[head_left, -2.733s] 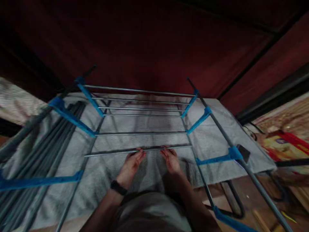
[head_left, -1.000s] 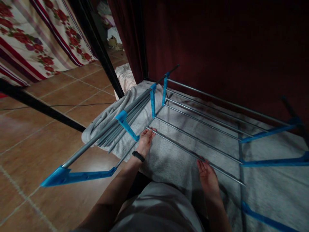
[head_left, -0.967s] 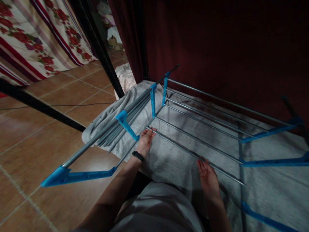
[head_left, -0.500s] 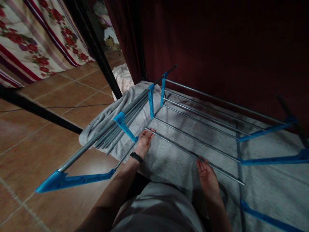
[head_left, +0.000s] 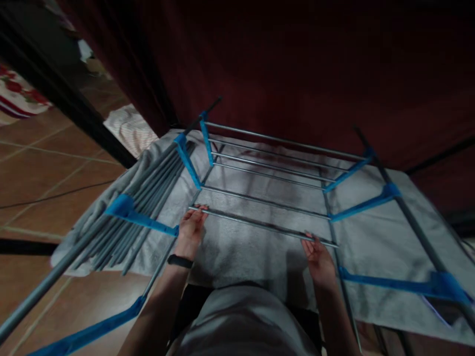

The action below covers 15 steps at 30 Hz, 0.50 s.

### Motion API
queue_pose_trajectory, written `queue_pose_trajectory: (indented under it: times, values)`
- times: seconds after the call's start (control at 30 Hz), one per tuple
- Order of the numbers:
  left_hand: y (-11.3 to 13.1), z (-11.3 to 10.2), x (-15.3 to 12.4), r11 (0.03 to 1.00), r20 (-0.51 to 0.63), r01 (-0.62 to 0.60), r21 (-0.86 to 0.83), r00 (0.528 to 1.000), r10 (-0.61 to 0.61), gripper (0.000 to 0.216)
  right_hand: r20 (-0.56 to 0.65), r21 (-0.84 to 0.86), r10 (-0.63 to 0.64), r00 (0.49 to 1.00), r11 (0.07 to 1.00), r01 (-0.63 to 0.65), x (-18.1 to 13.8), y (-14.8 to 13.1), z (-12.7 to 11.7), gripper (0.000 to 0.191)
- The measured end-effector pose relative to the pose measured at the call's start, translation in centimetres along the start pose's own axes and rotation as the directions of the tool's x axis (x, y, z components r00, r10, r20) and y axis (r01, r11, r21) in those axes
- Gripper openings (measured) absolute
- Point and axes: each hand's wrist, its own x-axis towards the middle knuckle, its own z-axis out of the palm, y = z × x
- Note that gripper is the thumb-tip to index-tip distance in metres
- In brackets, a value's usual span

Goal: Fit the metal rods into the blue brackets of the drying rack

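My left hand (head_left: pixel 190 230) is closed around the left end of a thin metal rod (head_left: pixel 256 224). My right hand (head_left: pixel 317 254) has its fingers curled at the same rod, not far from its right end. The rod lies across a half-built rack of metal tubes and blue plastic brackets, between a left bracket (head_left: pixel 159 225) and a right bracket (head_left: pixel 389 284). Several similar crossbars, such as the nearest one (head_left: pixel 263 200), span the rack farther away, parallel to the rod. The rod's right end overlaps the right side tube (head_left: pixel 336 249) in this view.
A bundle of loose grey tubes (head_left: pixel 144 207) lies left of the rack on a grey blanket (head_left: pixel 241 262). A dark red curtain (head_left: pixel 278 74) hangs behind. Tiled floor (head_left: pixel 33 198) with a cable shows at the left. A flat dark object (head_left: pixel 443 309) lies at the right.
My view has turned to the right, bringing the rack's right side into sight. Both hands still hold the rod, which now sits more level across the rack.
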Motion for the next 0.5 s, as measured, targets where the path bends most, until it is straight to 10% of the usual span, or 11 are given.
queue_pose_trajectory:
  times: [0.5]
  values:
    - [1.1,1.8,-0.1,0.981,-0.082,0.055,0.187,0.996,-0.04,0.028,-0.193,0.166,-0.051,0.98,0.983,0.084,1.0,-2.9,-0.2,0.012]
